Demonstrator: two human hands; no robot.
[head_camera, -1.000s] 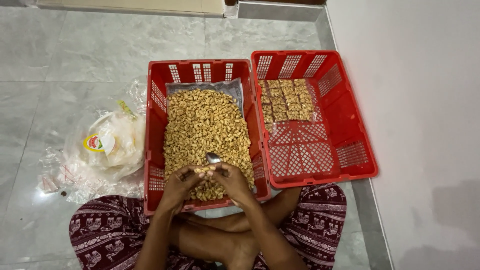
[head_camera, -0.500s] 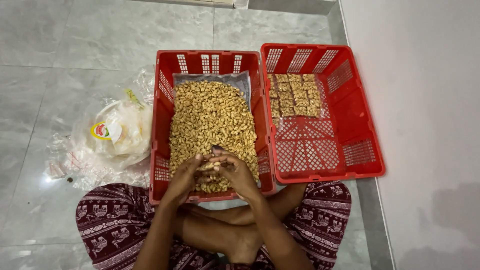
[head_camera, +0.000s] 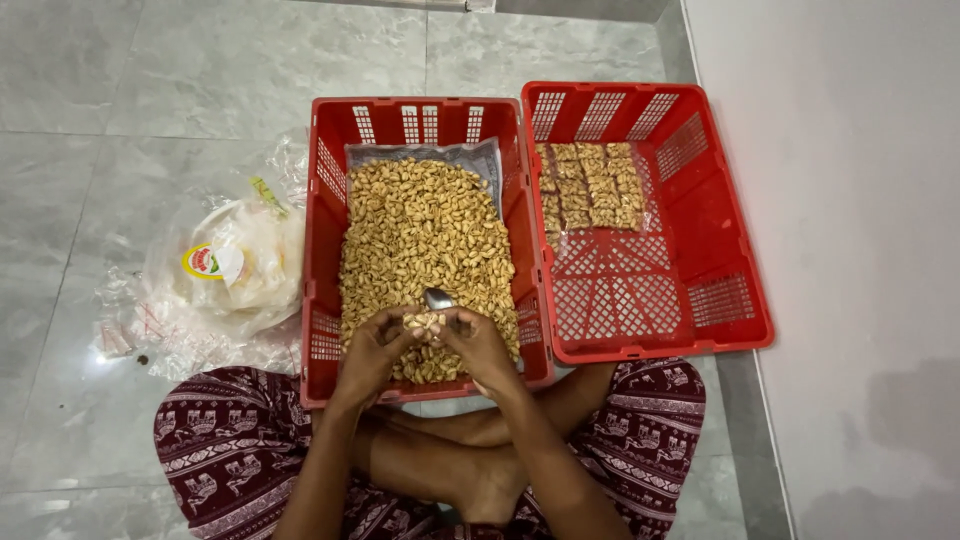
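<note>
I am sitting cross-legged at the bottom of the frame, my left hand (head_camera: 372, 352) and right hand (head_camera: 482, 345) pressing together around a small clump of peanuts (head_camera: 424, 323) above the near end of the left red basket (head_camera: 325, 240). I should be keeping it over the peanut heap (head_camera: 425, 245) so strays fall back. A metal spoon (head_camera: 438, 298) is resting just beyond. Half a second ago my hands hid that spoon. Packed peanut bars (head_camera: 590, 185) are lying in the right red basket (head_camera: 700, 230), upper right.
</note>
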